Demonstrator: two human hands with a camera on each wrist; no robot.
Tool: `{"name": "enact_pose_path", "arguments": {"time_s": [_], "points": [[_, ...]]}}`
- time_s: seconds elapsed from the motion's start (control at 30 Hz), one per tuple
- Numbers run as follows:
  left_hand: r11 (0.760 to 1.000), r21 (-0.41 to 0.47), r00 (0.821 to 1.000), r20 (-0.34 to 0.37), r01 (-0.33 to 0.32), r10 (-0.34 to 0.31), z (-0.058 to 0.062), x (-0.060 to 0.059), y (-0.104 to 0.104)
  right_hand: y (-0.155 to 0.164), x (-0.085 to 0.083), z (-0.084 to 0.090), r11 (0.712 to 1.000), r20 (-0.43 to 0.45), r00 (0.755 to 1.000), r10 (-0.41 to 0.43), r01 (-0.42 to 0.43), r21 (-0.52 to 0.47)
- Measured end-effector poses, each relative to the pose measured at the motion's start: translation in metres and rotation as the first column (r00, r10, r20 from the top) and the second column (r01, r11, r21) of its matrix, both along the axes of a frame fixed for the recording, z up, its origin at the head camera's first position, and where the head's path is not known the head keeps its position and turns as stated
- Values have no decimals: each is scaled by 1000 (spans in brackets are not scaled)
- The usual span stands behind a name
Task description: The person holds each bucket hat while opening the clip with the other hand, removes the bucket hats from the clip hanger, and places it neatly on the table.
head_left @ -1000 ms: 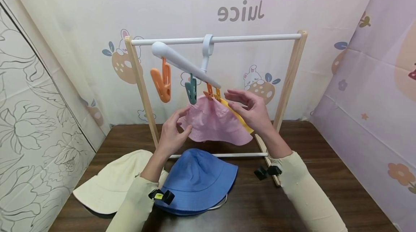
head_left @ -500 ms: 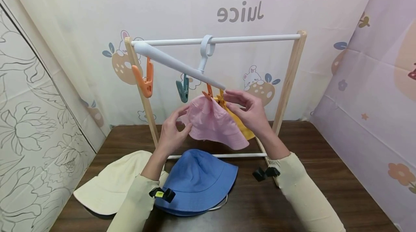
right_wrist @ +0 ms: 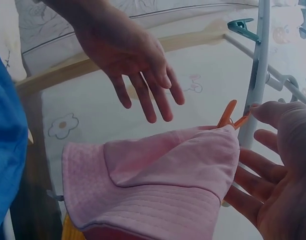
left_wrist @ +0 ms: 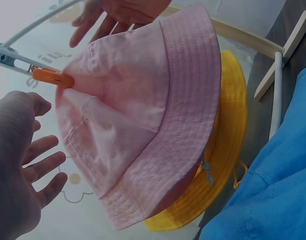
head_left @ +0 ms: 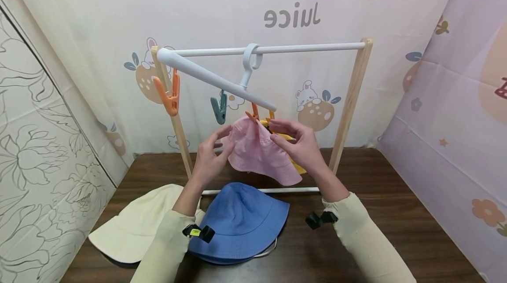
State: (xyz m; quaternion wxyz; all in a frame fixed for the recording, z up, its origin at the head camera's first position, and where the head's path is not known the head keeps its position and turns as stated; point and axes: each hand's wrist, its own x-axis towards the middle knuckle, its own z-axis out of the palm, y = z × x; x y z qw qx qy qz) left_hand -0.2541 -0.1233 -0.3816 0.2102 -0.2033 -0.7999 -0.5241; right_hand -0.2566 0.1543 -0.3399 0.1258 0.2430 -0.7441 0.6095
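Note:
A pink bucket hat (head_left: 257, 151) hangs by an orange clip (head_left: 254, 113) from the white hanger (head_left: 210, 78). Behind it hangs a yellow hat (left_wrist: 232, 110), mostly covered, below a yellow clip (head_left: 271, 115). My left hand (head_left: 210, 157) is at the pink hat's left side, fingers loosely spread; the left wrist view shows a gap between them and the fabric. On the other side, my right hand (head_left: 299, 144) has its fingers extended, close by the crown and overlapping the yellow hat in the head view. Neither hand grips anything.
The hanger hooks over the top bar (head_left: 309, 48) of a wooden-legged rack. A teal clip (head_left: 219, 108) and another orange clip (head_left: 169, 93) dangle from its left half. On the table lie a blue hat (head_left: 241, 226) and a cream hat (head_left: 146, 217).
The hanger has swung round, its near end going left, and the pink hat has turned with it. My right hand has shifted slightly left and down; my left hand has barely moved.

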Motion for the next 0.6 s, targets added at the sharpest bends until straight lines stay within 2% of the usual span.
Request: {"name": "enact_pose_path", "arguments": {"time_s": [0.4, 0.6], "points": [[1000, 11, 1000, 15, 20, -20, 9, -4, -1, -6, 6, -8, 999, 5, 1000, -23, 23, 38], [999, 17, 999, -3, 32, -32, 14, -10, -2, -5, 6, -14, 997, 8, 999, -46, 46, 64]]}}
